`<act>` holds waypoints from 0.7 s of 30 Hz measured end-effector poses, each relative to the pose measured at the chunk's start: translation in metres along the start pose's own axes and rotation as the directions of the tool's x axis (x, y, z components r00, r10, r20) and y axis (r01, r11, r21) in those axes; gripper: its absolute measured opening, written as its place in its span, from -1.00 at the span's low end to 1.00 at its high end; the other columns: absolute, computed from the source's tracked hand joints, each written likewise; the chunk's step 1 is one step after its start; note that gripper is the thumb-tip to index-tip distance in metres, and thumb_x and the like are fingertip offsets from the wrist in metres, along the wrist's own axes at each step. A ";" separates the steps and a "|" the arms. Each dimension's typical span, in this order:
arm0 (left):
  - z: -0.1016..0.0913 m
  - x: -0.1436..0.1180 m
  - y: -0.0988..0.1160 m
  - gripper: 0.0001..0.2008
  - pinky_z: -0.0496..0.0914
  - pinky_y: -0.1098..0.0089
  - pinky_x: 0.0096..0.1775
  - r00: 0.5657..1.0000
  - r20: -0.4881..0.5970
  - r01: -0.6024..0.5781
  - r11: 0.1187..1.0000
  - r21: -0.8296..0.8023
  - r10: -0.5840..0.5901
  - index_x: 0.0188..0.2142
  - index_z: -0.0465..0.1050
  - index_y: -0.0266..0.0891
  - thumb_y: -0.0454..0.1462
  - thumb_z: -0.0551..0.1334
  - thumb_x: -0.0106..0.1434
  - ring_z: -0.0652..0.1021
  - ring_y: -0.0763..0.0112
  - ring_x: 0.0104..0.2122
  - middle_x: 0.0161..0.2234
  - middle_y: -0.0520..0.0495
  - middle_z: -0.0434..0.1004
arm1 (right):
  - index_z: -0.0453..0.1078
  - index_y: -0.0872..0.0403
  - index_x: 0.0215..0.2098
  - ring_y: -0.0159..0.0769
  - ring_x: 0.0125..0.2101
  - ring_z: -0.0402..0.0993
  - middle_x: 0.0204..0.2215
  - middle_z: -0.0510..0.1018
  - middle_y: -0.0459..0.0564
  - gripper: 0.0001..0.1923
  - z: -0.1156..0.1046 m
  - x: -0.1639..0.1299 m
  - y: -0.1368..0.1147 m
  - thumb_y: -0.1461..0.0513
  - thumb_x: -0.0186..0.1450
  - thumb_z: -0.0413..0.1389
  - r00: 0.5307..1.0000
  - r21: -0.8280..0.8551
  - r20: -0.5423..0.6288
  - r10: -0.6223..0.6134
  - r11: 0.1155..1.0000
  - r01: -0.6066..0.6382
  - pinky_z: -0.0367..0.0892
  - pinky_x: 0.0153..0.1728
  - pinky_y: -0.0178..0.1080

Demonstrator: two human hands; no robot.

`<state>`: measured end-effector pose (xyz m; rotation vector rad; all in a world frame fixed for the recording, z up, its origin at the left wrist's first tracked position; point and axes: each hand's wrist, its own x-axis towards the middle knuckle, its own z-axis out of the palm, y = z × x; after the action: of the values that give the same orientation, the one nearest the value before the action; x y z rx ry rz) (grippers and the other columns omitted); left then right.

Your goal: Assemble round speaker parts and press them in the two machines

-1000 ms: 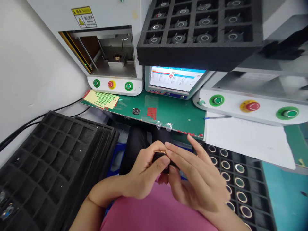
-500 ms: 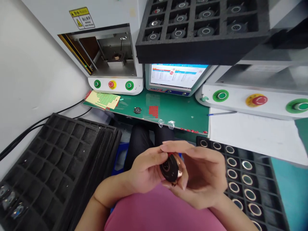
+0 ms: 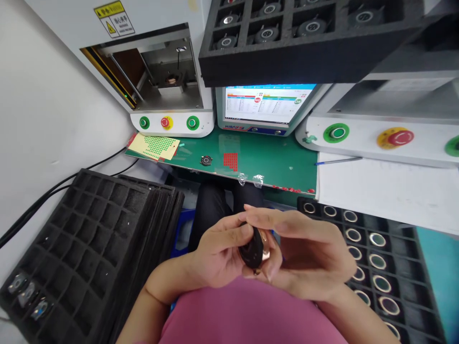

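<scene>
In front of my chest, both hands close around a round smartwatch case [image 3: 252,251] with a black back and a rose-gold rim. My left hand [image 3: 218,243] has its thumb on the upper edge of the black back. Fingers of my right hand [image 3: 308,248] wrap the rose-gold side, and its palm is cupped. The case is tilted, and parts of it are hidden by the fingers. Beyond the hands, a black round watch part [image 3: 206,160] lies on the green mat [image 3: 272,165], beside a sheet of small red stickers [image 3: 230,161].
Stacked black foam trays [image 3: 96,248] stand at left. A foam tray [image 3: 412,272] with several ring-like cases sits at right. Overhead juts another filled foam tray [image 3: 287,62]. Behind are a press machine [image 3: 172,124], a monitor [image 3: 268,105], a pen [image 3: 339,161] and paper [image 3: 387,191].
The watch case has turned so its black back shows more edge-on, and the red bit near my left thumb no longer shows. A green OK mark has appeared on the monitor. The view has shifted slightly.
</scene>
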<state>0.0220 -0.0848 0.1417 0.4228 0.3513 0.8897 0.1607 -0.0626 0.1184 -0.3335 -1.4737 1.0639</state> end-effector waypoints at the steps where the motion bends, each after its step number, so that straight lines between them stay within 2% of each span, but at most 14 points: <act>1: 0.000 0.000 0.000 -0.68 0.12 0.51 -0.58 1.000 0.002 -0.002 1.000 -0.001 0.002 -0.35 0.38 -0.30 -0.05 0.19 0.30 0.31 0.51 -0.60 -0.60 0.01 0.33 | 0.30 -0.01 0.19 -0.23 -0.03 0.57 0.01 0.59 -0.04 -0.36 0.000 0.001 -0.001 0.33 0.17 0.33 1.000 -0.003 0.009 0.007 1.000 -0.007 0.44 0.16 -0.13; 6: 0.003 0.000 -0.001 -0.71 0.11 0.51 -0.59 1.000 0.022 -0.014 0.999 -0.041 0.015 -0.33 0.36 -0.30 -0.09 0.18 0.33 0.30 0.53 -0.62 -0.59 0.00 0.34 | 0.35 -0.01 0.09 -0.21 -0.13 0.61 -0.12 0.64 -0.01 -0.45 -0.002 0.003 -0.006 0.30 0.16 0.34 1.000 -0.077 0.004 0.027 0.997 -0.026 0.49 0.10 -0.08; 13: 0.006 -0.003 -0.003 -0.68 0.12 0.53 -0.63 1.000 0.003 0.015 0.999 -0.044 -0.014 -0.39 0.36 -0.32 -0.07 0.23 0.29 0.35 0.52 -0.62 -0.60 -0.01 0.34 | 0.36 0.04 -0.14 -0.20 -0.23 0.64 -0.36 0.63 -0.01 -0.81 -0.004 0.013 -0.015 0.26 0.30 0.22 0.997 -0.186 0.077 -0.020 0.982 0.034 0.58 -0.02 -0.07; 17: 0.005 -0.003 -0.003 -0.70 0.12 0.55 -0.66 0.999 0.031 0.025 0.999 -0.047 -0.024 -0.31 0.40 -0.34 -0.09 0.23 0.30 0.34 0.56 -0.66 -0.60 0.01 0.35 | 0.33 0.01 -0.14 -0.17 -0.26 0.65 -0.56 0.56 -0.15 -0.76 -0.004 0.016 -0.014 0.28 0.27 0.26 0.993 -0.188 0.103 -0.054 0.979 0.072 0.59 -0.04 -0.05; 21: 0.005 -0.002 -0.002 -0.71 0.11 0.57 -0.67 0.998 0.059 0.025 0.998 -0.063 -0.021 -0.36 0.43 -0.35 -0.11 0.23 0.31 0.36 0.59 -0.66 -0.58 0.00 0.39 | 0.33 0.03 -0.19 -0.18 -0.27 0.64 -0.47 0.58 -0.09 -0.82 -0.004 0.013 -0.013 0.27 0.29 0.23 0.992 -0.189 0.101 -0.069 0.978 0.088 0.59 -0.04 -0.05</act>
<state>0.0247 -0.0882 0.1453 0.3841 0.2729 0.8618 0.1658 -0.0584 0.1360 -0.3631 -1.6666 0.8851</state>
